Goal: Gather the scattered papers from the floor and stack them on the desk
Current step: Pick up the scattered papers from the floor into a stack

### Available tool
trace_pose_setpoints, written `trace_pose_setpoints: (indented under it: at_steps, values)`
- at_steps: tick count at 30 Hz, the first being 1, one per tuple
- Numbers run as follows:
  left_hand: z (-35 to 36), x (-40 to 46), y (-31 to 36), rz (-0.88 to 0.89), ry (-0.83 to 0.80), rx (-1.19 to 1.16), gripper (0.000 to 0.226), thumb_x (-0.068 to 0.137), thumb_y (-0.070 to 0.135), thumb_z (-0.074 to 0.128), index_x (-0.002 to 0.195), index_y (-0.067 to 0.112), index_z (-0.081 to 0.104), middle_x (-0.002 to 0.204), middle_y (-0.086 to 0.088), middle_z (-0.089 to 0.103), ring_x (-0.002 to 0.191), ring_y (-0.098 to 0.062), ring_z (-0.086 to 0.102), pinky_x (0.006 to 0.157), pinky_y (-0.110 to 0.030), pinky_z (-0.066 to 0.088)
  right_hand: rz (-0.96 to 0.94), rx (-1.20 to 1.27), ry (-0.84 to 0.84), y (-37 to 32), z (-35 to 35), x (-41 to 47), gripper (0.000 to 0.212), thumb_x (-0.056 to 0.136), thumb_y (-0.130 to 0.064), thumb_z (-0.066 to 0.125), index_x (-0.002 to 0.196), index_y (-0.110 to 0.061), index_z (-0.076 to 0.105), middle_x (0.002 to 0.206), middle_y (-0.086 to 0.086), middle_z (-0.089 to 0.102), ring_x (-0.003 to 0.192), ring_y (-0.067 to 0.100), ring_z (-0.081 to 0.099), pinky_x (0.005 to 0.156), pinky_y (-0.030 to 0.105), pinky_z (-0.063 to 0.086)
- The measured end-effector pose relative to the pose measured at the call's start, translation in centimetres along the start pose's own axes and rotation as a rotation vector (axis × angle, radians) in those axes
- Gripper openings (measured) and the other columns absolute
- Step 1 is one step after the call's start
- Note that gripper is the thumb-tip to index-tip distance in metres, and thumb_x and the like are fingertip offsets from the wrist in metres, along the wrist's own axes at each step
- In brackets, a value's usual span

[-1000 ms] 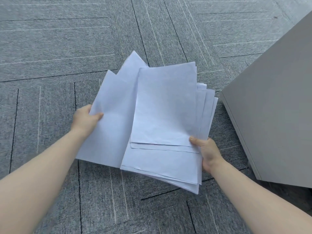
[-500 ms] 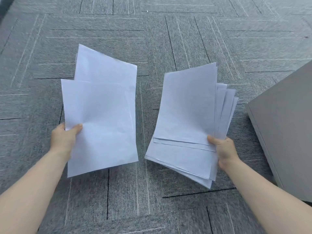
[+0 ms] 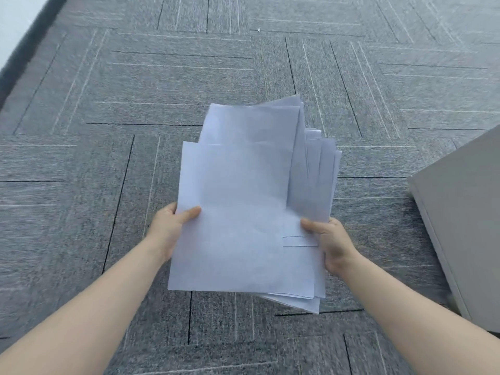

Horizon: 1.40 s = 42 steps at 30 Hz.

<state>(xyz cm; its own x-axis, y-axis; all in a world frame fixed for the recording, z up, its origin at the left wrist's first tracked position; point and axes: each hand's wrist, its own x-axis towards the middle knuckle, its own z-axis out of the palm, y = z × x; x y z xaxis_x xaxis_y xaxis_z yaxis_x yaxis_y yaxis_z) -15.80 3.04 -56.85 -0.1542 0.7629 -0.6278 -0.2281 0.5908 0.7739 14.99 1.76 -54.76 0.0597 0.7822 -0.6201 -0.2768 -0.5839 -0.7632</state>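
Note:
A loose stack of several white papers (image 3: 243,207) hangs in the air above the grey carpet, held between both hands. My left hand (image 3: 169,230) grips the stack's left edge, thumb on the top sheet. My right hand (image 3: 331,244) grips the lower right edge, thumb on top. The sheets are unevenly aligned, with edges fanning out at the upper right and at the bottom. The top sheets lie over the thicker pile beneath.
Grey carpet tiles (image 3: 108,131) cover the floor, with no loose sheets showing on them. A pale grey cabinet or desk side (image 3: 465,217) stands at the right edge. A light wall with dark skirting (image 3: 19,25) runs along the upper left corner.
Half a second ago my hands held two separate bunches of paper. My left hand has brought its sheets over onto the right-hand pile, and both hands now hold one stack.

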Motion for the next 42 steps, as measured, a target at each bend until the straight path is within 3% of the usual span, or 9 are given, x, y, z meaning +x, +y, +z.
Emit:
trace_pose_setpoints:
  at_steps: [4, 10, 15, 18, 22, 25, 33, 37, 42]
  values:
    - [0.5, -0.3, 0.0, 0.003, -0.152, 0.183, 0.045, 0.069, 0.010, 0.081, 0.111, 0.011, 0.064, 0.105, -0.008, 0.074, 0.086, -0.022, 0.072, 0.066, -0.030, 0.055, 0.004, 0.003, -0.025, -0.1, 0.2, -0.2, 0.016, 0.085, 0.005, 0.060, 0.094, -0.003, 0.071, 0.084, 0.010, 0.076, 0.072, 0.024, 0.072, 0.077, 0.043, 0.058]
    - [0.6, -0.1, 0.2, -0.064, -0.279, 0.085, 0.079, 0.052, 0.028, 0.089, 0.123, 0.010, 0.059, 0.113, -0.013, 0.071, 0.096, -0.031, 0.070, 0.059, -0.032, 0.058, 0.015, -0.016, -0.086, -0.2, 0.5, -0.3, 0.016, 0.085, 0.002, 0.062, 0.097, -0.002, 0.071, 0.089, 0.013, 0.076, 0.077, 0.028, 0.073, 0.081, 0.045, 0.058]
    - [1.5, -0.3, 0.2, 0.073, -0.142, -0.001, 0.033, 0.075, -0.005, 0.071, 0.107, 0.005, 0.066, 0.100, -0.011, 0.074, 0.079, -0.019, 0.074, 0.072, -0.035, 0.061, -0.046, -0.089, -0.163, -1.0, 1.1, -0.4, 0.022, 0.088, -0.009, 0.063, 0.107, -0.002, 0.071, 0.106, 0.017, 0.074, 0.099, 0.034, 0.070, 0.093, 0.049, 0.053]
    - [2.1, -0.5, 0.8, 0.169, -0.119, -0.013, 0.032, 0.076, -0.006, 0.071, 0.103, 0.011, 0.066, 0.089, 0.000, 0.077, 0.080, -0.015, 0.073, 0.071, -0.029, 0.060, -0.139, -0.158, -0.181, -1.9, 2.0, -0.6, 0.035, 0.082, -0.022, 0.074, 0.112, -0.006, 0.069, 0.108, 0.012, 0.075, 0.103, 0.029, 0.071, 0.091, 0.044, 0.053]
    - [3.2, -0.9, 1.8, 0.272, -0.076, -0.028, 0.031, 0.073, -0.003, 0.075, 0.098, 0.014, 0.068, 0.089, 0.003, 0.077, 0.081, -0.014, 0.073, 0.072, -0.030, 0.058, -0.297, -0.177, -0.064, -2.9, 3.3, -0.7, 0.013, 0.080, -0.001, 0.073, 0.091, -0.008, 0.073, 0.087, 0.002, 0.078, 0.085, 0.020, 0.075, 0.079, 0.037, 0.059]
    - [3.5, -1.5, 2.8, 0.359, -0.105, -0.059, 0.036, 0.069, 0.002, 0.079, 0.102, 0.011, 0.069, 0.093, -0.001, 0.077, 0.086, -0.018, 0.072, 0.072, -0.029, 0.057, -0.422, -0.143, -0.049, -3.1, 3.8, -1.1, 0.016, 0.083, 0.003, 0.069, 0.078, -0.011, 0.075, 0.079, -0.001, 0.077, 0.078, 0.018, 0.073, 0.071, 0.033, 0.059]
    - [3.0, -1.9, 1.8, 0.237, -0.182, 0.109, 0.063, 0.059, 0.016, 0.084, 0.116, 0.009, 0.060, 0.109, -0.005, 0.071, 0.103, -0.021, 0.066, 0.094, -0.036, 0.050, -0.409, -0.179, -0.133, -2.1, 3.5, -1.9, 0.039, 0.080, 0.004, 0.071, 0.082, -0.035, 0.078, 0.085, -0.010, 0.075, 0.086, 0.009, 0.069, 0.086, 0.031, 0.055]
    - [4.0, -1.8, 1.7, 0.233, -0.179, 0.116, 0.053, 0.068, 0.009, 0.082, 0.116, 0.011, 0.060, 0.108, 0.001, 0.072, 0.097, -0.008, 0.068, 0.080, -0.017, 0.052, -0.395, -0.120, -0.098, -2.5, 3.8, -1.7, 0.025, 0.081, 0.005, 0.070, 0.095, -0.014, 0.071, 0.086, -0.005, 0.076, 0.084, 0.012, 0.071, 0.073, 0.025, 0.055]
    - [4.9, -1.9, 1.9, 0.286, -0.141, 0.129, 0.024, 0.077, 0.001, 0.074, 0.095, 0.016, 0.068, 0.086, 0.009, 0.075, 0.078, 0.000, 0.070, 0.067, -0.012, 0.053, -0.398, -0.125, -0.058, -2.6, 4.3, -1.2, 0.017, 0.084, -0.001, 0.070, 0.088, -0.017, 0.072, 0.082, -0.006, 0.076, 0.080, 0.012, 0.071, 0.068, 0.027, 0.057]
